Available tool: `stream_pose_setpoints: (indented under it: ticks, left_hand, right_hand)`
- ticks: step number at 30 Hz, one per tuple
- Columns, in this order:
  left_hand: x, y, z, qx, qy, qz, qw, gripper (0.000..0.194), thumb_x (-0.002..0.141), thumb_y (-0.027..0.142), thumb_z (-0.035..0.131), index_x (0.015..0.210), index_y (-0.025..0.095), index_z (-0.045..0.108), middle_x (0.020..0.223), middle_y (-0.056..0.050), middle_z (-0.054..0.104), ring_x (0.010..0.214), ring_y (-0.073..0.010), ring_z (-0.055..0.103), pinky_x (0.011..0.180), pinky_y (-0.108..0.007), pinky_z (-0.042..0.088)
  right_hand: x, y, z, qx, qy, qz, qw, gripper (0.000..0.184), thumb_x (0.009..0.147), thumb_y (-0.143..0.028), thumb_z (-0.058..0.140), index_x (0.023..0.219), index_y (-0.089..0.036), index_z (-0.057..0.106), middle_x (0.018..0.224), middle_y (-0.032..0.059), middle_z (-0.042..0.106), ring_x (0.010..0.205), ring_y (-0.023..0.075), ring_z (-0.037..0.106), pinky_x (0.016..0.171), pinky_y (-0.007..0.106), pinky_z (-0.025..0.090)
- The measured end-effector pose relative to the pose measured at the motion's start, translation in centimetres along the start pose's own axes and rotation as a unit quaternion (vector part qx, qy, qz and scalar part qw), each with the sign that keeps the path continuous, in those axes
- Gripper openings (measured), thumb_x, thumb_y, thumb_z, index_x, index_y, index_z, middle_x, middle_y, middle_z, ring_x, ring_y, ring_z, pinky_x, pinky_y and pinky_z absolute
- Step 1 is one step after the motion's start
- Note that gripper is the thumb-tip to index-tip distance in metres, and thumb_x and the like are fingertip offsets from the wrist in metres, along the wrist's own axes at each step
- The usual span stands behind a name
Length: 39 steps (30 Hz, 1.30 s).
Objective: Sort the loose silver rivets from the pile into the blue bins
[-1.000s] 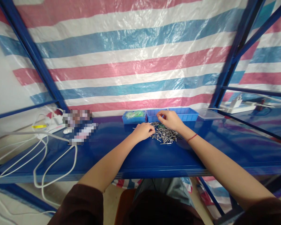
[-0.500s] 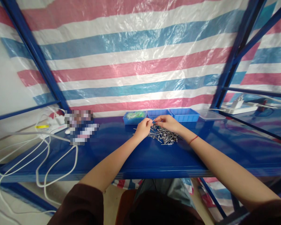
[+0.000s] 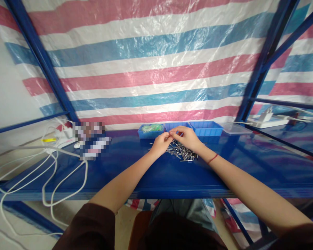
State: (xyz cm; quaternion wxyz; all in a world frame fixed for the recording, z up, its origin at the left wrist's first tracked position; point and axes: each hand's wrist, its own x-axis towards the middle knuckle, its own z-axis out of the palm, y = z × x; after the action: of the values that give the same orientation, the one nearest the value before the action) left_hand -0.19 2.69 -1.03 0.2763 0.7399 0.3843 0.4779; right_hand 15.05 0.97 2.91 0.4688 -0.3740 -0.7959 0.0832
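My left hand (image 3: 162, 143) is closed in a pinch, its fingertips meeting those of my right hand (image 3: 185, 137). The right fingers are bent and pressed together at the same spot. Whatever small piece sits between them is hidden by the fingers. Just below and partly under my right hand lies a loose pile of thin silver metal pins with thicker ends, which look like blind rivets (image 3: 184, 152). Behind my left hand stands a blue bin (image 3: 144, 134) with green and clear small pieces (image 3: 152, 128) in it.
Two more blue bins, a middle one (image 3: 176, 125) and a right one (image 3: 206, 130), stand along the back. A clear flat lid (image 3: 237, 128) lies beside them. White cables (image 3: 53, 173) tangle at the left; a power strip (image 3: 266, 121) sits at the right. Blue posts (image 3: 255, 73) frame the table.
My right hand has come closer to the left one, so the fingertips now meet. A thin pale piece that showed between them is now covered. The view has shifted slightly.
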Motion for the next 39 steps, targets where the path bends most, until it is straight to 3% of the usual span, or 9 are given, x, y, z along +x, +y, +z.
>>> stream_pose_setpoints:
  ticks: [4,9,13,15,17,20,24,33,39]
  left_hand:
    - [0.0,0.8,-0.8,0.037,0.049,-0.006,0.998,0.013,0.079,0.024,0.060,0.087,0.015,0.062,0.086,-0.004,0.068,0.076,-0.0140,0.062,0.075,-0.026,0.048]
    - [0.1,1.5,-1.5,0.059,0.079,0.010,0.995,0.014,0.077,0.026,0.062,0.086,0.016,0.062,0.082,-0.003,0.067,0.073,-0.0127,0.061,0.073,-0.026,0.048]
    - [0.0,1.6,-1.4,0.090,0.101,0.031,0.990,0.039,0.081,0.031,0.058,0.115,0.014,0.052,0.084,-0.004,0.065,0.070,-0.0131,0.060,0.075,-0.028,0.049]
    - [-0.1,1.5,-1.2,0.132,0.080,0.048,0.987,0.044,0.083,0.030,0.055,0.122,0.013,0.047,0.085,-0.004,0.065,0.073,-0.0145,0.060,0.078,-0.030,0.048]
    - [-0.2,1.4,-1.1,0.184,0.036,0.071,0.980,0.035,0.084,0.027,0.053,0.117,0.015,0.053,0.086,-0.005,0.066,0.079,-0.0163,0.060,0.082,-0.032,0.047]
    - [-0.5,1.2,-0.9,0.249,-0.035,0.104,0.962,0.022,0.084,0.021,0.049,0.099,0.018,0.065,0.090,-0.005,0.067,0.085,-0.0177,0.059,0.086,-0.033,0.044]
    - [-0.7,1.3,-0.7,0.296,-0.111,0.119,0.941,0.025,0.081,0.018,0.047,0.092,0.024,0.069,0.094,-0.003,0.068,0.086,-0.0183,0.058,0.086,-0.034,0.043]
    - [-0.4,1.1,0.0,0.290,-0.127,0.078,0.945,0.013,0.073,0.031,0.062,0.077,0.025,0.072,0.088,-0.003,0.069,0.086,-0.0208,0.061,0.086,-0.034,0.044]
    - [-0.8,1.9,0.5,0.361,-0.112,0.070,0.923,0.018,0.082,0.028,0.051,0.079,0.023,0.068,0.090,-0.004,0.068,0.088,-0.0251,0.061,0.082,-0.040,0.044]
  right_hand:
    - [0.0,-0.5,-0.7,-0.074,0.009,-0.033,0.997,0.019,0.078,-0.025,0.056,0.084,-0.015,0.071,0.081,0.0056,0.070,0.061,0.0130,0.057,0.062,0.025,0.044]
    - [0.1,0.3,-1.0,-0.087,-0.021,-0.004,0.996,0.020,0.080,-0.028,0.054,0.079,-0.015,0.070,0.083,0.0046,0.071,0.063,0.0130,0.058,0.063,0.024,0.043]
    - [0.8,1.7,-0.8,-0.093,-0.020,0.083,0.992,0.029,0.084,-0.035,0.050,0.075,-0.016,0.070,0.075,0.0038,0.071,0.066,0.0151,0.061,0.063,0.023,0.042]
    - [1.3,2.8,-0.8,-0.146,0.028,0.130,0.980,0.030,0.086,-0.034,0.048,0.078,-0.015,0.070,0.079,0.0062,0.072,0.071,0.0175,0.063,0.066,0.025,0.042]
    - [1.7,3.9,-0.8,-0.215,0.054,0.170,0.960,0.032,0.087,-0.033,0.045,0.084,-0.015,0.071,0.084,0.0098,0.071,0.078,0.0207,0.065,0.069,0.027,0.042]
    - [1.9,5.1,-1.0,-0.289,0.027,0.202,0.935,0.034,0.088,-0.036,0.043,0.095,-0.015,0.069,0.094,0.0141,0.070,0.084,0.0235,0.064,0.070,0.029,0.043]
    - [1.5,5.1,-1.0,-0.293,0.022,0.177,0.939,0.037,0.087,-0.036,0.043,0.107,-0.013,0.065,0.095,0.0143,0.069,0.083,0.0229,0.064,0.070,0.028,0.043]
    - [1.1,2.0,-0.5,-0.238,-0.007,0.112,0.965,0.029,0.083,-0.029,0.046,0.097,-0.016,0.068,0.076,0.0068,0.069,0.070,0.0173,0.061,0.066,0.025,0.042]
    - [0.6,0.6,-0.8,-0.213,-0.072,0.073,0.972,0.022,0.080,-0.022,0.048,0.085,-0.018,0.070,0.079,0.0061,0.071,0.071,0.0175,0.062,0.065,0.025,0.040]
